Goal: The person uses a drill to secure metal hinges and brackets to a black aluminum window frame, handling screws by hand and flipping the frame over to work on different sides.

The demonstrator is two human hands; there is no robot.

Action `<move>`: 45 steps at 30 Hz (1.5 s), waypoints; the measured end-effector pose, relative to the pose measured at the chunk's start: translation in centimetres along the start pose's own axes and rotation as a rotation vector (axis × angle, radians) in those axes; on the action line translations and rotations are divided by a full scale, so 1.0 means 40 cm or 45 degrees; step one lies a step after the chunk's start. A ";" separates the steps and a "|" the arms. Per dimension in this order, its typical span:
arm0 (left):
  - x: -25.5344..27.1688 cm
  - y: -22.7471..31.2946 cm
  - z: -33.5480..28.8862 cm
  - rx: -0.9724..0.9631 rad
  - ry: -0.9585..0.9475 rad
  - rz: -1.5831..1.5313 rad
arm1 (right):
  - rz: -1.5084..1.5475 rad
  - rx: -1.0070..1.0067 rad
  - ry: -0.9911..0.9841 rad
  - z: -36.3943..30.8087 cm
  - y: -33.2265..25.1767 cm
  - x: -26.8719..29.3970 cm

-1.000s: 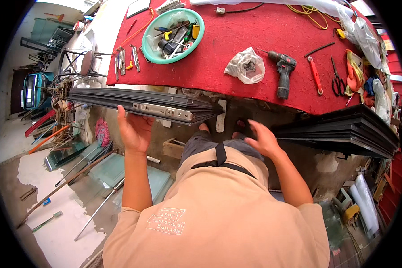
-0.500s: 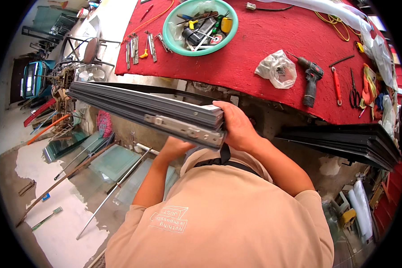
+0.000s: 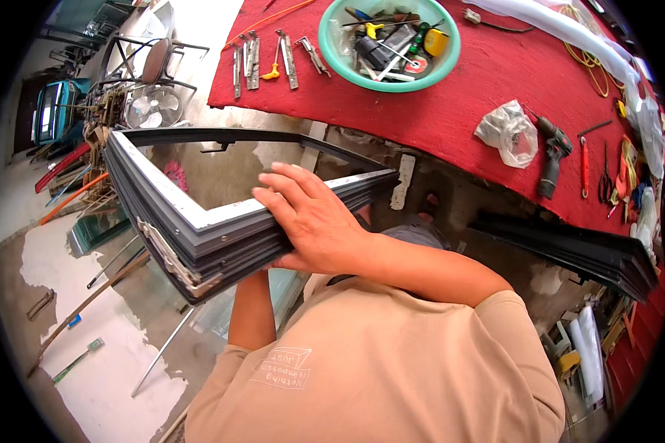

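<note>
A dark metal window frame is held up in front of me, tilted so that its pale edge and open middle show. My right hand grips its near long side, fingers over the top and thumb underneath. My left hand is hidden beneath the frame; only its forearm shows, rising under the near side. Along the frame's left outer side runs a silvery metal hinge strip. A small dark handle sits on the far side.
A red-covered table lies beyond, bearing a green basin of tools, hinge strips, a plastic bag and a cordless drill. More dark frames stand at the right. Glass and rods lie at the left.
The frame has turned, its hinge-strip side swinging left and its opening coming into view. My right hand has shifted left from the frame's end onto its long side. My left hand has gone out of sight.
</note>
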State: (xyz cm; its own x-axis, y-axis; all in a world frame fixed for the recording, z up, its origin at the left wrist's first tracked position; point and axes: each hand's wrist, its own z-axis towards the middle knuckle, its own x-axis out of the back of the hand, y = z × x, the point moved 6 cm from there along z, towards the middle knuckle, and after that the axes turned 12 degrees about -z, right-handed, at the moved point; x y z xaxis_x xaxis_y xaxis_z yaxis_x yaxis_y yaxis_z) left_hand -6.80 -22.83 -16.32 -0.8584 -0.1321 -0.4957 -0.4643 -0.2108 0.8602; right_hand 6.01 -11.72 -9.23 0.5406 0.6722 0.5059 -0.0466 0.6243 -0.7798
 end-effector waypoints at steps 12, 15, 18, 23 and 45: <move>0.126 0.190 0.070 -0.313 0.055 -0.067 | -0.112 -0.401 -0.362 -0.092 0.344 -0.282; 0.193 0.220 0.094 -0.405 0.014 -0.229 | -0.353 -0.634 -0.358 -0.150 0.450 -0.331; 0.217 0.278 0.118 -0.453 0.106 -0.301 | -0.515 -0.516 -0.135 -0.104 0.446 -0.374; 0.156 0.478 0.153 -0.586 0.174 -0.284 | -0.376 -0.358 0.002 -0.059 0.346 -0.302; 0.247 0.953 0.091 -0.824 0.344 -0.624 | -0.400 -0.697 -0.427 -0.540 0.265 0.345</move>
State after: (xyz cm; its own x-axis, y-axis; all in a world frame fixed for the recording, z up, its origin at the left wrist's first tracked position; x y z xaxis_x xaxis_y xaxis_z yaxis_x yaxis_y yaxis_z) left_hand -33.78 -28.63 12.01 -0.4733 -0.0909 -0.8762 -0.4829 -0.8051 0.3444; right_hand 31.13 -4.44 -18.48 0.1676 0.6344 0.7547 0.5447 0.5785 -0.6072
